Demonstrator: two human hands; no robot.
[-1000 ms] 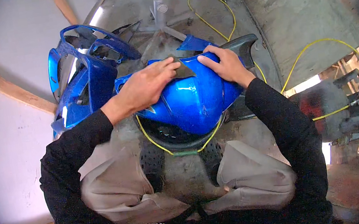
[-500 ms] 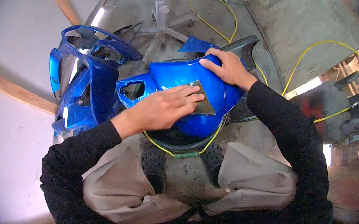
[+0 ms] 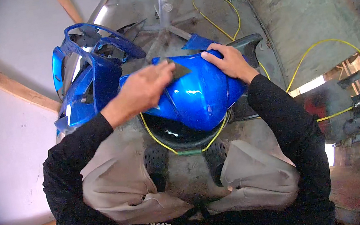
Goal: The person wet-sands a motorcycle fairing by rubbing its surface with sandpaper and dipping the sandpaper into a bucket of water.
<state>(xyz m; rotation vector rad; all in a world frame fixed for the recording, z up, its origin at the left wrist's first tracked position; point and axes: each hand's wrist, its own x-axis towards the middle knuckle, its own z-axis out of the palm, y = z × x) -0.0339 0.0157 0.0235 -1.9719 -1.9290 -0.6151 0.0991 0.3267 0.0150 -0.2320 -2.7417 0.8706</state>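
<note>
A glossy blue moulded panel [image 3: 196,94], like a scooter fairing piece, lies tilted over a black bucket [image 3: 167,132] between my feet. My left hand [image 3: 140,88], slightly blurred, is closed on a dark piece of sandpaper [image 3: 180,70] at the panel's upper left. The paper's free corner sticks out past the fingers over the blue surface. At the far right edge of the panel, my right hand [image 3: 230,61] grips the rim, thumb on top; its fingertips are hidden behind. The left hand covers the panel's cut-out end.
More blue fairing parts [image 3: 104,84] stand on the floor at the left, near the white wall. A metal stand [image 3: 166,18] rises at the back. A yellow hose [image 3: 237,14] loops behind and runs right to a compressor-like machine [image 3: 336,109]. A black curved part [image 3: 249,47] lies behind my right hand.
My left hand has moved up and left with the sandpaper, from mid-panel to its far left edge, and the paper's corner has lifted. The panel has tipped slightly; my right hand keeps its grip.
</note>
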